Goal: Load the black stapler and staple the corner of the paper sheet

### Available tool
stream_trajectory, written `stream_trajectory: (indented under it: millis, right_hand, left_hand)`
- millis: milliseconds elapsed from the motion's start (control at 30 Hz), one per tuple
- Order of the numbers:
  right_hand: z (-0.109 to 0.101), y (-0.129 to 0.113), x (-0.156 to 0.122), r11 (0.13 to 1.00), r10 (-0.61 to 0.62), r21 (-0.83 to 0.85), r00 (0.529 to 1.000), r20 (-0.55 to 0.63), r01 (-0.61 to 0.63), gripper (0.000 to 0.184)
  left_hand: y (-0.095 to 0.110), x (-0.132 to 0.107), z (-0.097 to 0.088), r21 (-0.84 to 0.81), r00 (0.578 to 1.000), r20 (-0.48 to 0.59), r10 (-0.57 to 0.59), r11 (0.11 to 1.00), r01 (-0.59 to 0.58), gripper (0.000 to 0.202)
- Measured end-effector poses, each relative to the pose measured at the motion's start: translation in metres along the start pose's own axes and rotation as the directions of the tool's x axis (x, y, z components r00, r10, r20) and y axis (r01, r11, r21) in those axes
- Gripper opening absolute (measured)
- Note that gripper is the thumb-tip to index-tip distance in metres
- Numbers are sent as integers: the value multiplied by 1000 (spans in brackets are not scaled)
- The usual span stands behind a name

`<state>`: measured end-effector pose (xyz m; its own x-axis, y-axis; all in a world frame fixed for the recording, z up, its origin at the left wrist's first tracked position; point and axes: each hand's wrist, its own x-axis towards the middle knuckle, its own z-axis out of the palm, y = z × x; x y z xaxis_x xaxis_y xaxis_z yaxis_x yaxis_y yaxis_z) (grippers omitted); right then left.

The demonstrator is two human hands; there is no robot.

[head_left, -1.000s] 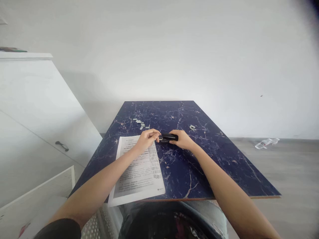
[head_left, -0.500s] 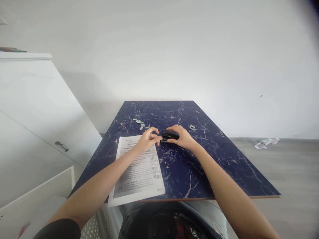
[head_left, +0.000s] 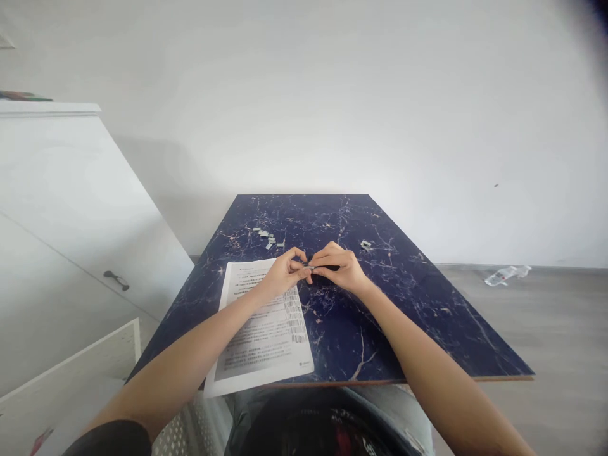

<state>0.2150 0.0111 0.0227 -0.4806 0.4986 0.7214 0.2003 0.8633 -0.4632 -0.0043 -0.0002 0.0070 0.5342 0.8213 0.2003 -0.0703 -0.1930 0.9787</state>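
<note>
My left hand [head_left: 288, 270] is closed in a pinch over the top right corner of the printed sheets [head_left: 256, 342]. Its thumb and finger hold a small silvery strip of staples [head_left: 310, 266]. From the right, the thumb and fingertips of my right hand [head_left: 342, 267] pinch the same strip, so both hands meet there. Behind and under my right fingers is a black stapler [head_left: 335, 268], mostly hidden. Beyond my left hand lie several loose staple strips [head_left: 270, 240], and another small group of strips [head_left: 365, 244] is beyond my right hand.
The dark blue marbled table [head_left: 327, 342] backs onto a white wall [head_left: 304, 95]. To the left stands a white cabinet [head_left: 61, 190] with a dark handle [head_left: 116, 280]. A clear plastic bottle [head_left: 506, 275] lies on the floor at the right. The sheets overhang the front table edge.
My right hand has left its grip around the stapler's sides and brought its fingertips together at my left fingers, covering most of the stapler. My left hand has barely moved.
</note>
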Motion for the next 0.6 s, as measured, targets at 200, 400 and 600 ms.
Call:
stream_trajectory:
  millis: [200, 400, 600]
  right_hand:
    - [-8, -2, 0, 990, 137, 1, 983, -123, -138, 15]
    - [-62, 54, -26, 766, 405, -130, 630, -663, -629, 31]
    - [-92, 112, -67, 535, 557, -41, 389, -734, -844, 27]
  left_hand:
    - [4, -3, -3, -22, 996, 32, 84, 996, -84, 41]
    - [2, 0, -9, 8, 983, -131, 133, 991, -133, 45]
    - [-7, 5, -18, 94, 908, -404, 114, 992, -83, 44]
